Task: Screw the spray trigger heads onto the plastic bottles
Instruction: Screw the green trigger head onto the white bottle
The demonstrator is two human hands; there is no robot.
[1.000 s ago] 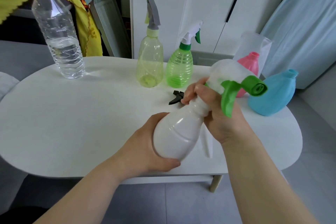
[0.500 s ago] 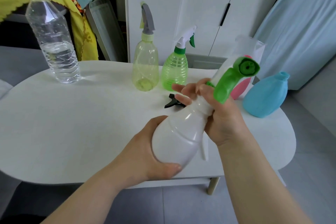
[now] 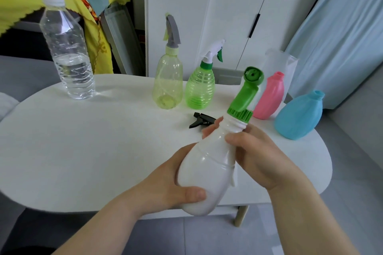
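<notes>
I hold a white plastic bottle (image 3: 209, 163) tilted over the table's front edge. My left hand (image 3: 165, 186) grips its base. My right hand (image 3: 255, 153) wraps its neck just below the thread. A green trigger head (image 3: 246, 93) sits on the neck, its collar above a strip of bare thread, nozzle pointing up and away. A loose black trigger head (image 3: 202, 121) lies on the table behind the bottle. A pink bottle (image 3: 269, 97) and a blue bottle (image 3: 299, 116) stand headless at the right.
On the white oval table (image 3: 83, 147) stand a yellow-green bottle with a grey head (image 3: 167, 80), a green bottle with a white head (image 3: 200, 87), a clear water bottle (image 3: 68, 58) at the far left and a clear container (image 3: 277, 62) behind the pink bottle. White cabinets stand behind.
The green trigger head has turned from pointing right to pointing up and away. My right hand slid from the head's collar down to the bottle's neck.
</notes>
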